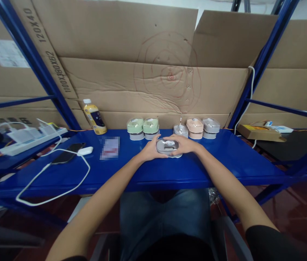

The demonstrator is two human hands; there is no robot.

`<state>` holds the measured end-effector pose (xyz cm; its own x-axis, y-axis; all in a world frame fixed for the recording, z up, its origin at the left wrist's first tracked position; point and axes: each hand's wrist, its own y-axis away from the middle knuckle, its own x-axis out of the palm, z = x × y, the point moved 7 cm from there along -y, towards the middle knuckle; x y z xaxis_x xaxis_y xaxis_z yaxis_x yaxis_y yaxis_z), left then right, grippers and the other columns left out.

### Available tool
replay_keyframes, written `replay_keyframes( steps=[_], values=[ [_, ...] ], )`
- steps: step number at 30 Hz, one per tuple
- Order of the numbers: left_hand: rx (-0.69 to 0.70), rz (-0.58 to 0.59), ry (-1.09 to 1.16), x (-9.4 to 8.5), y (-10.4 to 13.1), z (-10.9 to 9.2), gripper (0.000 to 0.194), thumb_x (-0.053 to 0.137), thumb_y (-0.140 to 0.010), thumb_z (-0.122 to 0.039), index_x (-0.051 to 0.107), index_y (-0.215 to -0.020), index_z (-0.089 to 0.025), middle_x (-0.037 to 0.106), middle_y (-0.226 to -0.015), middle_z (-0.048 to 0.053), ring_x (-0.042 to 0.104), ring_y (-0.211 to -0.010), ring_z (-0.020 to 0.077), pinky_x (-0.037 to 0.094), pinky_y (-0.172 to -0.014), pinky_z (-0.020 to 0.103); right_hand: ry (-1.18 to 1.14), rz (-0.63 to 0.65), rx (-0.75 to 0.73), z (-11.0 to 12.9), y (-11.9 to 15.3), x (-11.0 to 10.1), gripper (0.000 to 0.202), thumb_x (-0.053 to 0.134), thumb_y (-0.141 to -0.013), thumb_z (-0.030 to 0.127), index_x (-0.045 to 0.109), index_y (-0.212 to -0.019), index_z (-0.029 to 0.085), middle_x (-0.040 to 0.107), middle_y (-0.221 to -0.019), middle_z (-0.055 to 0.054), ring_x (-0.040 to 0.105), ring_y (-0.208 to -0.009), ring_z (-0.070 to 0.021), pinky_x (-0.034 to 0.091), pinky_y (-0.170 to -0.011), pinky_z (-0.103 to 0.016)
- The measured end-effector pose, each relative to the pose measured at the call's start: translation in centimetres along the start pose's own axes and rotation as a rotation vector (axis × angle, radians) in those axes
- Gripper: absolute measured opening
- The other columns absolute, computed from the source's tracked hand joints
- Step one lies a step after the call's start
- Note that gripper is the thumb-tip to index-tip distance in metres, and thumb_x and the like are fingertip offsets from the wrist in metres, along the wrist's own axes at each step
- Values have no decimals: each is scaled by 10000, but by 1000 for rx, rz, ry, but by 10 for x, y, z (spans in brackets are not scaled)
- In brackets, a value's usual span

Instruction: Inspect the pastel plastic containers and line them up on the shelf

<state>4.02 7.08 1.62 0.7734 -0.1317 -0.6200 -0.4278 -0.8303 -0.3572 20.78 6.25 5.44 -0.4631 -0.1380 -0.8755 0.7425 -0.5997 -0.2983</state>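
Note:
Between my two hands is a small grey plastic box (167,146) with rounded corners and a clear lid, held above the front half of the blue shelf table. My left hand (150,149) grips its left end, fingers curled round the side. On the right end, my right hand (186,144) is wrapped over the edge. Just behind them stand similar lidded boxes: two green boxes (135,126) on the left, and a grey box (181,130), a peach box (195,127) and another grey box (211,127) on the right.
A yellow bottle (95,116) stands at the back left. In front of it lies a blurred-out packet (110,148). Further left are a phone (69,153), a white cable (84,178) and a power strip (30,141). A cardboard wall (110,83) closes the back; blue posts (270,50) flank it.

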Motion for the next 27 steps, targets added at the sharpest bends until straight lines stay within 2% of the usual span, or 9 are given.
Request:
replay_keyframes(
  steps=[7, 12, 15, 18, 21, 24, 27],
  values=[
    [13, -27, 29, -5, 0, 2, 1275, 963, -577, -514, 282, -1585, -135, 575, -1473, 234, 558, -1386, 406, 439, -1169, 585, -3, -39, 41, -5, 1, -1, 907, 854, -760, 495, 511, -1551, 214, 656, -1323, -133, 631, -1202, -306, 483, -1080, -485],
    [13, -15, -45, -8, 1, 1, 994, 878, -705, -575, 444, -1520, -207, 520, -1568, 179, 504, -1447, 393, 395, -1210, 573, -18, -126, 137, -16, 4, -3, 798, 845, -778, 561, 605, -1460, 222, 676, -1349, -138, 634, -1238, -319, 474, -1102, -509],
    [20, 13, -67, -8, 0, 0, 939, 844, -735, -599, 479, -1510, -215, 494, -1603, 159, 468, -1483, 382, 375, -1231, 550, -35, -118, 179, -18, 5, -1, 750, 822, -809, 566, 611, -1449, 236, 677, -1365, -131, 633, -1259, -316, 474, -1105, -506],
    [57, 32, -103, -9, -1, 1, 943, 858, -725, -577, 487, -1509, -208, 526, -1580, 158, 499, -1460, 375, 384, -1223, 549, 5, -84, 186, -14, 8, -1, 825, 838, -785, 578, 584, -1478, 211, 679, -1343, -146, 643, -1240, -325, 481, -1096, -499],
    [139, 34, -117, -11, -1, 2, 890, 876, -723, -531, 520, -1477, -220, 567, -1547, 143, 534, -1428, 362, 402, -1207, 548, 88, -19, 189, -8, 15, -3, 973, 881, -707, 605, 534, -1524, 206, 665, -1363, -159, 645, -1238, -356, 497, -1074, -507],
    [147, -45, -122, -14, -2, 9, 735, 836, -773, -449, 563, -1412, -209, 643, -1444, 142, 617, -1322, 341, 478, -1135, 537, 207, 12, 222, -4, 21, -6, 987, 904, -687, 553, 515, -1533, 226, 676, -1369, -154, 661, -1223, -375, 525, -1023, -491],
    [79, -176, -194, -18, -3, 16, 502, 746, -825, -322, 606, -1290, -195, 735, -1168, 108, 703, -1089, 294, 561, -1002, 502, 360, 3, 304, 0, 22, -8, 840, 862, -754, 514, 559, -1474, 206, 755, -1199, -148, 722, -1086, -369, 561, -902, -444]
  ],
)
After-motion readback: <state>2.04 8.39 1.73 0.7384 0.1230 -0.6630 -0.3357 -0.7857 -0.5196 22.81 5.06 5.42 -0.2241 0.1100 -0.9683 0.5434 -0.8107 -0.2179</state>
